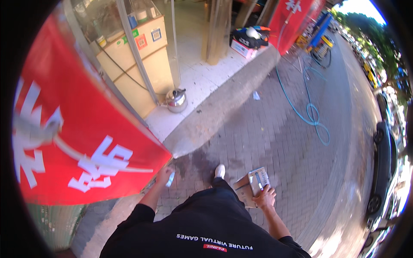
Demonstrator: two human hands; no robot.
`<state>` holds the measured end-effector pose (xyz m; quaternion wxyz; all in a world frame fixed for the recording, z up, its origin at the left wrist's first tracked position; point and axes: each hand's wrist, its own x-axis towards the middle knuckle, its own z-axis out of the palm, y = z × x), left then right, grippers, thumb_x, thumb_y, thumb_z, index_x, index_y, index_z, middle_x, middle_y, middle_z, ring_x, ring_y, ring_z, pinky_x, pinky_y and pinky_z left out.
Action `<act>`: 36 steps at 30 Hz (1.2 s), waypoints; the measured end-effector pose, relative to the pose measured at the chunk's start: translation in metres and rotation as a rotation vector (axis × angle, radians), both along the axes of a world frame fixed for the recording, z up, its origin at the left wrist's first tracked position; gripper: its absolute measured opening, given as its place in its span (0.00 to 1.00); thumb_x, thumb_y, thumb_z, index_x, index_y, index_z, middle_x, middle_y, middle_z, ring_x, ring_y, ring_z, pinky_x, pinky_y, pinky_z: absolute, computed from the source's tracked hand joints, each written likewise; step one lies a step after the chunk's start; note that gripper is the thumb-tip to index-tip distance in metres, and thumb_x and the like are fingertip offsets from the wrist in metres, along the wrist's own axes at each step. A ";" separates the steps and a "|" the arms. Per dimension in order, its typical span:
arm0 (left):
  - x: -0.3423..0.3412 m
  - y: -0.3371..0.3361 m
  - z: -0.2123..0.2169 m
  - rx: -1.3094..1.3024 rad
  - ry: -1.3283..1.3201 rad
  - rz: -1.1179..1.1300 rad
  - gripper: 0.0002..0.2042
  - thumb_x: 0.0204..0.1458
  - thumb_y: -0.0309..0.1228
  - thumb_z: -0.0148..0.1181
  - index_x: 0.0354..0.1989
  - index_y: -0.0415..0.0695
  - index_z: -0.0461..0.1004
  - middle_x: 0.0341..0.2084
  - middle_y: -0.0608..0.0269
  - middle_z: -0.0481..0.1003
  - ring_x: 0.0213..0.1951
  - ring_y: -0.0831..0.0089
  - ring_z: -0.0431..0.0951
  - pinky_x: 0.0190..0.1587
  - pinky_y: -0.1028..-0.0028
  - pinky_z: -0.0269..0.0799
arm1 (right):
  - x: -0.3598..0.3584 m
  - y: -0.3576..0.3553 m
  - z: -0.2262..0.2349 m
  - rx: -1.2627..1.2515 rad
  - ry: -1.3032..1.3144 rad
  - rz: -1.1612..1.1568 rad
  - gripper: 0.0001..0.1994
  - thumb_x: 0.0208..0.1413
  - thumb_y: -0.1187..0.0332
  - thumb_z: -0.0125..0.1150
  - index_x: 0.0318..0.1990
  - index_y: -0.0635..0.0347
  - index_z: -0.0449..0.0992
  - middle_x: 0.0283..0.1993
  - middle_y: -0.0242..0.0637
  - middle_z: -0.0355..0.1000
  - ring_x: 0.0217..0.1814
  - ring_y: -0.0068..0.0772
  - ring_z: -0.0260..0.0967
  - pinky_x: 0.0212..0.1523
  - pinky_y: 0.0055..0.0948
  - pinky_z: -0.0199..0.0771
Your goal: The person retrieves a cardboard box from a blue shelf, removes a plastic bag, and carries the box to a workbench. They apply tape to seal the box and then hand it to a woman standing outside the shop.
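At my right side, my right hand (265, 197) grips a brown cardboard box (246, 194), its fingers spread over one edge. Shiny tape and a label lie on the box's upper face. My left hand (164, 175) hangs low on the other side, near the end of a red banner (142, 174). Its fingers close round a small flat pale-blue and white item (171, 179), too blurred to name. Below me, one white shoe (220, 171) is forward on the grey brick pavement (275, 150).
A concrete step (215, 118) runs along an open shopfront on the left. On its tiled floor stand a metal kettle (177, 100) and a yellowish counter (150, 69). Ahead, a blue hose (312, 114) loops over the pavement. Parked cars (380, 172) line the right.
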<state>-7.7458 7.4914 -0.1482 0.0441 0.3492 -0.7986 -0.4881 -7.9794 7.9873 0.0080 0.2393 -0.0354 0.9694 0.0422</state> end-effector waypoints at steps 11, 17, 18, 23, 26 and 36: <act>-0.116 -0.026 -0.041 0.108 -0.613 0.296 0.16 0.53 0.44 0.62 0.39 0.44 0.85 0.36 0.46 0.83 0.41 0.51 0.84 0.45 0.55 0.79 | -0.459 -0.411 0.051 -0.070 -0.027 0.662 0.61 0.36 0.47 0.82 0.74 0.62 0.49 0.65 0.58 0.58 0.67 0.67 0.60 0.58 0.51 0.78; -0.299 -0.153 -0.024 0.192 -0.566 0.434 0.18 0.56 0.44 0.56 0.32 0.41 0.83 0.34 0.43 0.81 0.40 0.48 0.83 0.44 0.51 0.76 | -0.636 -0.653 0.084 -0.001 0.275 1.177 0.58 0.42 0.49 0.78 0.74 0.66 0.47 0.67 0.63 0.56 0.63 0.69 0.63 0.54 0.57 0.79; -0.337 -0.189 -0.013 0.137 -0.530 0.362 0.18 0.56 0.44 0.55 0.31 0.41 0.83 0.33 0.42 0.81 0.40 0.47 0.82 0.44 0.50 0.75 | -0.662 -0.687 0.097 -0.119 0.189 1.046 0.58 0.43 0.48 0.77 0.75 0.67 0.45 0.67 0.67 0.54 0.63 0.72 0.63 0.54 0.62 0.77; -0.553 -0.394 0.103 -0.090 -0.135 0.257 0.16 0.60 0.43 0.56 0.38 0.42 0.81 0.35 0.46 0.81 0.40 0.44 0.82 0.45 0.50 0.76 | -0.753 -0.866 0.151 -0.244 0.172 0.940 0.57 0.46 0.42 0.74 0.73 0.67 0.47 0.61 0.65 0.59 0.56 0.71 0.68 0.48 0.55 0.82; -0.683 -0.501 0.197 -0.182 0.071 0.106 0.11 0.61 0.39 0.59 0.40 0.44 0.80 0.34 0.51 0.81 0.39 0.48 0.82 0.41 0.55 0.77 | -0.803 -0.969 0.162 -0.186 0.142 1.037 0.60 0.42 0.47 0.77 0.75 0.67 0.43 0.65 0.68 0.56 0.63 0.73 0.65 0.52 0.52 0.82; -0.953 -0.728 0.348 -0.131 0.245 0.175 0.10 0.60 0.33 0.63 0.46 0.44 0.81 0.37 0.52 0.82 0.40 0.52 0.83 0.41 0.63 0.78 | -0.939 -1.279 0.099 -0.154 -0.086 1.346 0.56 0.36 0.53 0.81 0.70 0.70 0.53 0.62 0.67 0.62 0.60 0.69 0.68 0.47 0.54 0.83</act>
